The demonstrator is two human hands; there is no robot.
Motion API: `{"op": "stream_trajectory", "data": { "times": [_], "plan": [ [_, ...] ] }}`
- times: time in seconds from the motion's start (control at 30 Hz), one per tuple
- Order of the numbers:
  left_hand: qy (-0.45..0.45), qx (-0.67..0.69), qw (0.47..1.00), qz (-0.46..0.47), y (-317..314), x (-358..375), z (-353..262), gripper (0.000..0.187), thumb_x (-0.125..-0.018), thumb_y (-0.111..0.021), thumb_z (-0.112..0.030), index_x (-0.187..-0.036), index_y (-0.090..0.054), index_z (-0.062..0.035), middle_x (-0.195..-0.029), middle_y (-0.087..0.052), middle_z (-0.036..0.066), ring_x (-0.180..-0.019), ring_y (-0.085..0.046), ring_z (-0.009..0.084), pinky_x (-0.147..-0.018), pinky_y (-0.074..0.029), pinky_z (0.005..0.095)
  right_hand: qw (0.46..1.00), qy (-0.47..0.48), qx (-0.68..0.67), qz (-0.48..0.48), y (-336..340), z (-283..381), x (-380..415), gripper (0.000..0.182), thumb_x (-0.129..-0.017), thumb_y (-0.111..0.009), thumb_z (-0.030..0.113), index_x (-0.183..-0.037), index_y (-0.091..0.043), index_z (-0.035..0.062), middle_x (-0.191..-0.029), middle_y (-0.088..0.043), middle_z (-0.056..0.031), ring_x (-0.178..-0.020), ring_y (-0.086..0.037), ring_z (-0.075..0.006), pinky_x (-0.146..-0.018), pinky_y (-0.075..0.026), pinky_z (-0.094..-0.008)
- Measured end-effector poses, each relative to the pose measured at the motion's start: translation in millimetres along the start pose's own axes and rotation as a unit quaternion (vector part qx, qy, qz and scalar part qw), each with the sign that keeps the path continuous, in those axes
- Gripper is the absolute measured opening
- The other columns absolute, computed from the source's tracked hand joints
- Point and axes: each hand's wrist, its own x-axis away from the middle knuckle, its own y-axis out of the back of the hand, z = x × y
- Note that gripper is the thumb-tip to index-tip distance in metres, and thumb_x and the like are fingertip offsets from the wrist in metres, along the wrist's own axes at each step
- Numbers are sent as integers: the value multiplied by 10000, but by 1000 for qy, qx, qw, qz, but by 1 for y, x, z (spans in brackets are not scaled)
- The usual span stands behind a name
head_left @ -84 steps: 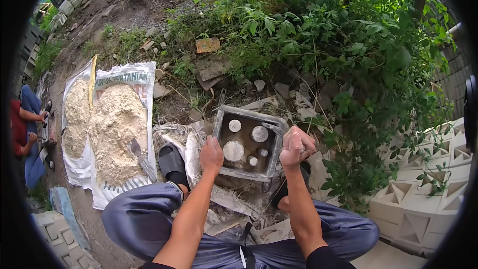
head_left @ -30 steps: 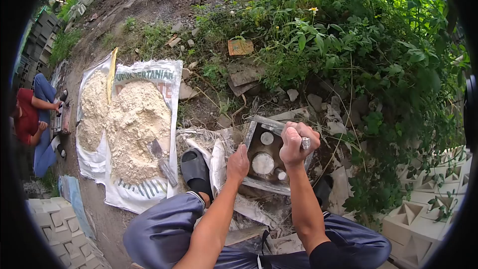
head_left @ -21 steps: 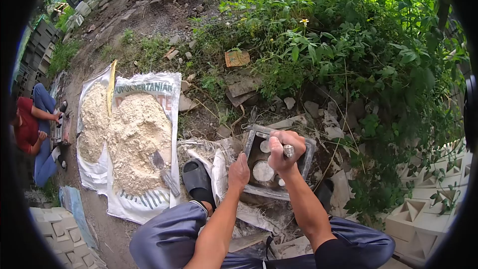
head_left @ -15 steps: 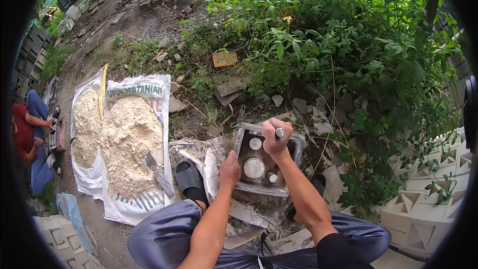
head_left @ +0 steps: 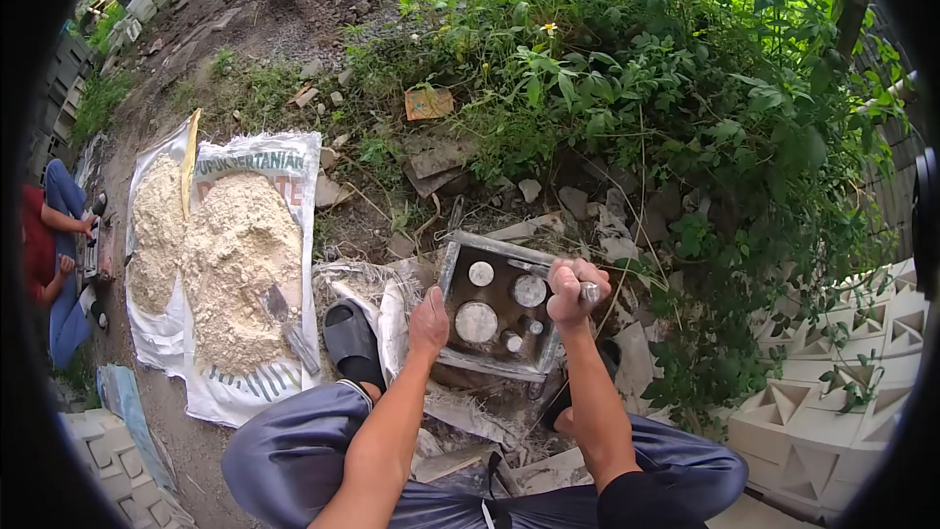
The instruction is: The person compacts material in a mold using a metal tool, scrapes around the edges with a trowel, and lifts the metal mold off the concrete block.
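Observation:
A square metal mould [head_left: 487,365] sits on the ground between my feet. Several pale round discs of different sizes, such as the big one [head_left: 476,322], stand on its dark inside. My left hand [head_left: 428,324] is closed on the mould's left wall, thumb up, its other fingers mostly hidden. At the right wall, my right hand [head_left: 576,295] makes a fist around a tool with a grey, round-ended handle [head_left: 589,292]. The tool's working end is mostly hidden by the fist.
On the left, pale powder [head_left: 240,245] is heaped on white sacks [head_left: 220,402], with a trowel [head_left: 294,338] lying on it. Another person [head_left: 59,245] sits at the far left. Patterned blocks [head_left: 813,441] stand at right, and green plants [head_left: 685,118] grow behind the mould.
My right hand has moved from above the mould's top middle to its right side, uncovering more discs. My left hand stays at the left wall. The view has shifted slightly.

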Motion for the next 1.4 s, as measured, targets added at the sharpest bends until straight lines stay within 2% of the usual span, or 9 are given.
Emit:
{"op": "stream_trajectory", "data": {
  "times": [0.1,0.17,0.2,0.57,0.7,1.03,1.07,1.17,1.4],
  "plan": [
    [42,12,998,35,10,0,-16,495,-978,-262,-387,-979,-581,-9,-859,-590,301,-847,-531,502,-727,-403,549,993,-94,27,71,16,-13,-5,212,-720,-527,77,-528,-475,5,-471,-482,-56,-397,-470,-170,-424,-356,-282],
    [39,18,999,22,4,-1,-7,518,-971,-273,-409,-984,-596,-5,-892,-591,302,-876,-534,494,-747,-408,533,997,-50,57,-11,24,-4,-8,199,-707,-521,63,-523,-478,2,-461,-481,-47,-380,-452,-146,-408,-337,-270],
    [46,18,999,23,6,-5,-10,528,-969,-275,-418,-988,-598,-1,-904,-588,306,-892,-530,495,-761,-406,529,1000,1,17,1,16,29,-25,329,-757,-452,-13,-507,-248,51,-440,-316,14,-355,-273,-64,-351,-226,-245],
    [84,5,995,60,13,-4,-17,603,-966,-261,-449,-943,-608,43,-904,-584,325,-918,-519,504,-795,-399,515,998,-8,-39,-50,28,51,-17,323,-747,-460,-3,-497,-259,38,-459,-342,-6,-364,-280,-74,-337,-253,-259],
    [85,27,995,52,10,-6,-18,603,-965,-264,-443,-926,-612,48,-891,-582,330,-911,-520,507,-787,-398,524,996,34,79,-24,25,-8,11,276,-746,-500,19,-517,-346,18,-468,-403,-22,-380,-354,-101,-380,-304,-267],
    [78,16,996,46,12,-4,-19,580,-966,-266,-427,-926,-609,38,-872,-579,332,-890,-523,510,-768,-393,543,991,-127,-37,-34,27,-7,-9,320,-763,-443,9,-534,-235,87,-480,-305,28,-396,-280,-58,-377,-226,-247],
    [78,12,996,52,12,-4,-19,573,-966,-273,-429,-930,-611,32,-867,-575,335,-884,-521,514,-765,-392,545,983,-162,-77,-36,30,-11,-16,311,-779,-490,39,-512,-331,27,-454,-416,-10,-391,-356,-64,-370,-258,-237],
    [70,4,997,38,11,-6,-19,568,-965,-277,-431,-932,-612,27,-859,-575,334,-872,-524,515,-757,-392,548,995,-64,-68,-39,27,29,-27,313,-779,-480,36,-510,-321,30,-453,-414,-16,-386,-346,-60,-369,-249,-234],
    [58,22,998,29,8,-10,-14,568,-964,-280,-433,-942,-614,26,-880,-583,322,-886,-524,510,-758,-393,543,990,-137,-9,-18,25,-17,-23,326,-792,-472,67,-512,-306,39,-459,-358,14,-406,-327,-60,-388,-233,-263]
  ]
}}
